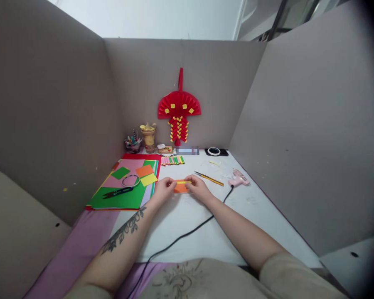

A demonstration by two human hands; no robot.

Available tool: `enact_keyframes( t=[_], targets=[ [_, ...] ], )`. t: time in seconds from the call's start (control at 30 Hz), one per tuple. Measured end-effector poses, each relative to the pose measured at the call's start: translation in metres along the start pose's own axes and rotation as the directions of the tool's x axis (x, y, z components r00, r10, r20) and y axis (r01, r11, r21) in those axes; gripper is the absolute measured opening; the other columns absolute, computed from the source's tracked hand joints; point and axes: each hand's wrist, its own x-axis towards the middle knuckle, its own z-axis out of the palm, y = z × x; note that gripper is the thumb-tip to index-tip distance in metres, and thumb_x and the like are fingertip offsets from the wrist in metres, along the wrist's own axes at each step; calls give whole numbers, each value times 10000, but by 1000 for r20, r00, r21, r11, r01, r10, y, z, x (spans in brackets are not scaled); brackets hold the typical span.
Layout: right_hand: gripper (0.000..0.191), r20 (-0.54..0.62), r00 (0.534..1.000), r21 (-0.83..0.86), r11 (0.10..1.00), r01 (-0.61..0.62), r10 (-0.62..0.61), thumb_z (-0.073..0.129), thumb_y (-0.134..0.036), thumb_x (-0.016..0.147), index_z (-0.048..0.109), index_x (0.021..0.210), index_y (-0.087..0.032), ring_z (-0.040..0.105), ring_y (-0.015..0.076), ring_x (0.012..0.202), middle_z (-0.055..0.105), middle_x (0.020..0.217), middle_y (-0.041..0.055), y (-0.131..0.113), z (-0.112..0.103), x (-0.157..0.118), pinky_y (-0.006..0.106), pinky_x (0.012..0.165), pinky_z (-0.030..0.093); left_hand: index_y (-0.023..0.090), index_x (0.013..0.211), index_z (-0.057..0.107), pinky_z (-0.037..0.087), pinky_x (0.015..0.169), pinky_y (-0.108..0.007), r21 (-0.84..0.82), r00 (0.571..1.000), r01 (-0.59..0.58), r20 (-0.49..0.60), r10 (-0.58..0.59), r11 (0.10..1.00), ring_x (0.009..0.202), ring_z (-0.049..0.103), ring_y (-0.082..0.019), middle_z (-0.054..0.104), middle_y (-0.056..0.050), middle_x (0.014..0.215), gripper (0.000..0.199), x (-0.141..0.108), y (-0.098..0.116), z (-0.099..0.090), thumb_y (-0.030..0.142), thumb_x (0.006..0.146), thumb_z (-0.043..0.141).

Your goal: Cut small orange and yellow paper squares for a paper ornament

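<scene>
Both hands are at the middle of the white table, gripping a small orange paper (181, 188) with a yellow strip (182, 182) along its far edge. My left hand (166, 188) pinches the paper's left end. On the right end, my right hand (199, 189) is closed with its fingertips at the strip. Past the hands lies a row of small paper rolls (173, 160) in pink, green and yellow. A yellow pencil-like tool (215, 180) and a dark-tipped one beside it rest to the right of my right hand.
On the left, coloured paper sheets (124, 202) hold black thread snips (117, 192), a ring of tape (131, 180) and small paper squares. A pink glue gun (239, 178) lies right, its black cord (187, 235) crossing the table. A red paper fan (179, 104) hangs on the back panel.
</scene>
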Motion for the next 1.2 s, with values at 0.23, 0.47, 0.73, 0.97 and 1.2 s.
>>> enact_keyframes(
  t=[0.23, 0.47, 0.73, 0.97, 1.2],
  targets=[
    [183, -97, 995, 76, 996, 45, -37, 597, -241, 666, 569, 840, -190, 500, 129, 650, 540, 706, -18, 10, -2, 6, 263, 632, 400, 159, 634, 555, 304, 453, -204, -110, 995, 94, 45, -90, 989, 454, 405, -88, 471, 49, 511, 246, 4, -7, -6, 397, 690, 585],
    [110, -130, 987, -40, 995, 94, -99, 585, -204, 665, 538, 764, -195, 484, 130, 657, 528, 712, -20, 6, -2, 5, 261, 635, 390, 163, 662, 560, 279, 425, -196, -138, 987, 157, 52, -151, 978, 428, 384, -79, 478, 50, 514, 269, 4, -10, -6, 428, 690, 591],
    [188, -147, 987, -40, 997, 67, -72, 600, -257, 663, 521, 825, -204, 498, 143, 680, 532, 730, -11, 5, -1, 7, 271, 649, 411, 158, 667, 582, 297, 433, -197, -118, 988, 155, 49, -150, 981, 442, 392, -82, 488, 45, 526, 261, 6, -6, -7, 418, 686, 596],
    [124, -159, 982, -56, 994, 90, -98, 600, -229, 667, 518, 754, -195, 468, 125, 633, 504, 688, -24, 3, -1, 5, 261, 618, 385, 154, 680, 584, 281, 420, -193, -130, 986, 159, 62, -152, 979, 442, 388, -81, 474, 47, 519, 255, 3, -6, -6, 409, 695, 583],
    [177, -177, 983, 13, 999, 50, -47, 628, -276, 653, 557, 790, -190, 503, 131, 640, 548, 686, -18, 7, -2, 8, 270, 630, 408, 153, 668, 581, 305, 449, -195, -120, 993, 116, 34, -112, 986, 463, 411, -85, 504, 40, 535, 252, 5, -10, -6, 403, 677, 607]
  ],
)
